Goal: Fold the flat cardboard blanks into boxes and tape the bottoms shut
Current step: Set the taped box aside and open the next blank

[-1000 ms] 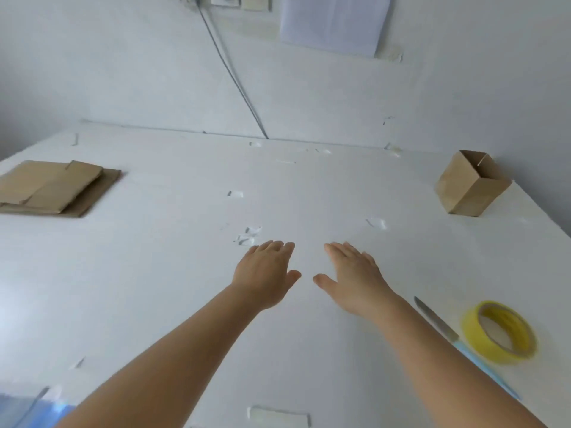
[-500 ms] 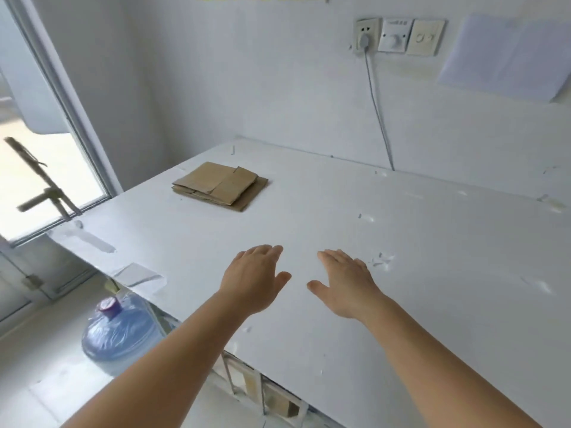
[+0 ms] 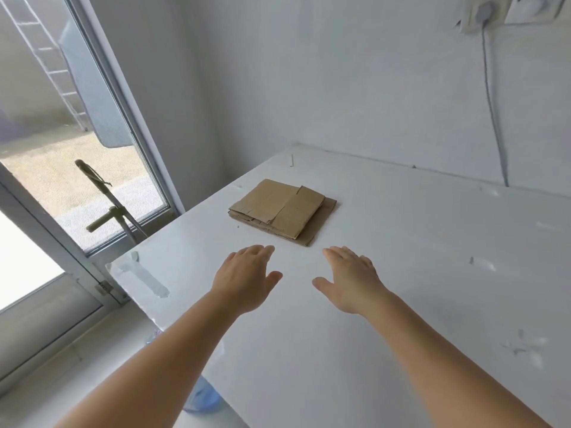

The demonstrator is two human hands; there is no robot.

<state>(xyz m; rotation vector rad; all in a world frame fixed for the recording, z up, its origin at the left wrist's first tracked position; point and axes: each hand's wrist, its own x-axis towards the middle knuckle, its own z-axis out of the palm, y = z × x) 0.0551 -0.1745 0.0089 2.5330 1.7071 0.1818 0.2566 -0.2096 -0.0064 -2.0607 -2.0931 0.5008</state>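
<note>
A small stack of flat brown cardboard blanks (image 3: 282, 211) lies on the white table (image 3: 401, 304), near its far left corner. My left hand (image 3: 245, 278) hovers palm down just short of the stack's near edge, fingers straight and holding nothing. My right hand (image 3: 350, 278) is stretched out beside it, also palm down and empty, a little to the right of the stack's near corner. Neither hand touches the cardboard.
The table's left edge (image 3: 148, 307) runs close to my left arm, with a window (image 3: 61, 180) and floor beyond it. A blue water bottle (image 3: 204, 396) stands under the edge. A grey cable (image 3: 494, 118) hangs down the back wall from a socket.
The view has swung left, away from the folded box, tape roll and knife, which are now out of sight. The blank stack has come close in front of both outstretched hands.
</note>
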